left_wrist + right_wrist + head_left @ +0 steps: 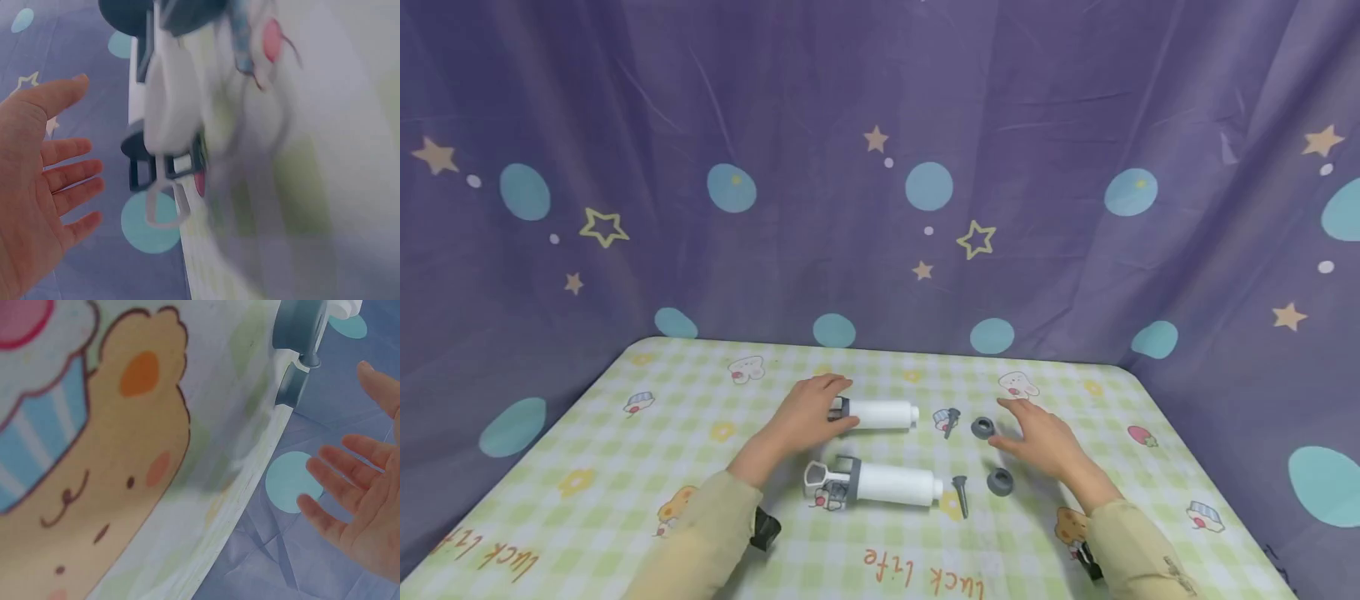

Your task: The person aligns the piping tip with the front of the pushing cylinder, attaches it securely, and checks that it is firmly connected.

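Two white syringe-like plungers lie side by side on the table, the far tube [883, 414] and the near tube [895, 484]. The near one shows a dark grey collar [854, 482] and a white loop handle. My left hand [808, 415] hovers by the far tube's handle end, fingers spread, partly hiding it. With fingers extended, my right hand [1041, 437] is beside the far grey ring cap [976, 430]; whether it touches is unclear. A second grey ring cap [998, 490] lies nearer. Between tubes and caps are two thin grey nozzles, far [952, 422] and near [962, 497].
A green checked tablecloth [722, 517] with cartoon prints covers the table. Behind it hangs a purple curtain [820, 250] with stars and blue dots. Black straps sit at both wrists, such as the left strap [765, 530].
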A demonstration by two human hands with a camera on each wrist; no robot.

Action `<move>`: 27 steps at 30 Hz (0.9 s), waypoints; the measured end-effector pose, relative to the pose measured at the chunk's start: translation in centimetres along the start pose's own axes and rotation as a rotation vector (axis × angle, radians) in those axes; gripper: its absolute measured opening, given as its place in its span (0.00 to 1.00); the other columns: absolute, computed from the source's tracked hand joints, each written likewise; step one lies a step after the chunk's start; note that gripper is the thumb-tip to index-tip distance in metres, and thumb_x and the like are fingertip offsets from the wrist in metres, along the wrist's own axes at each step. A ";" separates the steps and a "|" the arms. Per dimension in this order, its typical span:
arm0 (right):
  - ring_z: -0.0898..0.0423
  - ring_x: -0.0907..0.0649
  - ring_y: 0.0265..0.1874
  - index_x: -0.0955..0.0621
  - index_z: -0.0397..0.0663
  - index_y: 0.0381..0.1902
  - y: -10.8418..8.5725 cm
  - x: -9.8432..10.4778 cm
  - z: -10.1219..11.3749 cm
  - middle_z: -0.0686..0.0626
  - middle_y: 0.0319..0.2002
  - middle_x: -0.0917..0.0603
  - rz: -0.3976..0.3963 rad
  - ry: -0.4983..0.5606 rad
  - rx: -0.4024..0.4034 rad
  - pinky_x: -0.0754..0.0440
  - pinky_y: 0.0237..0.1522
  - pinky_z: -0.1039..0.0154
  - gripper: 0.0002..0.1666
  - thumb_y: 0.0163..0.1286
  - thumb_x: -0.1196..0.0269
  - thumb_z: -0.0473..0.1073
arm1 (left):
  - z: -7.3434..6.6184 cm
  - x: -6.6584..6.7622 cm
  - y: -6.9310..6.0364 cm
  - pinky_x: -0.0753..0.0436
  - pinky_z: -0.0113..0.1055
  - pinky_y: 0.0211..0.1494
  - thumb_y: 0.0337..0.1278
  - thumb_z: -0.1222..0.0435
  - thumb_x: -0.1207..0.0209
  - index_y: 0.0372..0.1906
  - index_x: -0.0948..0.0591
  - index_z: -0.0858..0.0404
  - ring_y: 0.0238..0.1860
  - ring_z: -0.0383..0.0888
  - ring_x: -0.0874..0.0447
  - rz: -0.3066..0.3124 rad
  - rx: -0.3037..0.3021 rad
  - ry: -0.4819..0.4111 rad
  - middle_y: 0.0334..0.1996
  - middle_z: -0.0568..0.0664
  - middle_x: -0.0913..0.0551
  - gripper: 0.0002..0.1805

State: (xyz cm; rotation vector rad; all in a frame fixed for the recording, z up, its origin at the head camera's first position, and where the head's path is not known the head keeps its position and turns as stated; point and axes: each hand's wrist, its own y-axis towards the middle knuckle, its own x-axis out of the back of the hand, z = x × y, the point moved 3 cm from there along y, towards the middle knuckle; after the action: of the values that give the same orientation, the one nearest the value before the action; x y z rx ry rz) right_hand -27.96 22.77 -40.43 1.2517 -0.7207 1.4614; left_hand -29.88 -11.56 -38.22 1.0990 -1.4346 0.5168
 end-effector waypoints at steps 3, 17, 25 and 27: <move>0.43 0.24 0.52 0.31 0.44 0.62 0.4 -0.2 0.0 0.40 0.59 0.28 0.013 0.015 -0.010 0.27 0.48 0.44 0.38 0.58 0.38 0.57 | -0.6 -0.3 0.7 0.33 0.51 0.59 0.51 0.49 0.41 0.59 0.28 0.62 0.57 0.53 0.29 -0.017 -0.009 -0.025 0.55 0.54 0.26 0.32; 0.48 0.20 0.46 0.27 0.44 0.57 2.1 -1.1 0.4 0.44 0.50 0.21 0.101 0.056 -0.012 0.23 0.44 0.49 0.31 0.56 0.35 0.48 | -4.3 -1.9 3.5 0.29 0.47 0.56 0.55 0.54 0.42 0.57 0.27 0.59 0.54 0.49 0.27 0.063 -0.042 -0.058 0.54 0.51 0.25 0.25; 0.47 0.20 0.45 0.25 0.44 0.54 3.0 -1.6 0.9 0.44 0.47 0.19 0.109 -0.011 0.025 0.23 0.44 0.49 0.30 0.54 0.34 0.47 | -6.8 -2.7 5.0 0.28 0.44 0.56 0.58 0.54 0.45 0.57 0.26 0.57 0.53 0.47 0.26 0.132 -0.091 -0.005 0.53 0.49 0.25 0.23; 0.48 0.20 0.44 0.25 0.45 0.54 3.0 -1.7 0.9 0.45 0.46 0.19 0.107 -0.036 0.032 0.23 0.43 0.50 0.29 0.54 0.34 0.47 | -7.3 -3.0 5.4 0.28 0.44 0.56 0.58 0.54 0.45 0.57 0.26 0.57 0.53 0.46 0.26 0.138 -0.098 0.007 0.54 0.49 0.25 0.23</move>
State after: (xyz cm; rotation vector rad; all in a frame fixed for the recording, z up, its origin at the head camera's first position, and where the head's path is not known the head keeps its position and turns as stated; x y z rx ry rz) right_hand -30.66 20.57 -41.28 1.2834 -0.8018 1.5461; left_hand -31.07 -2.08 -37.98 0.9241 -1.5211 0.5411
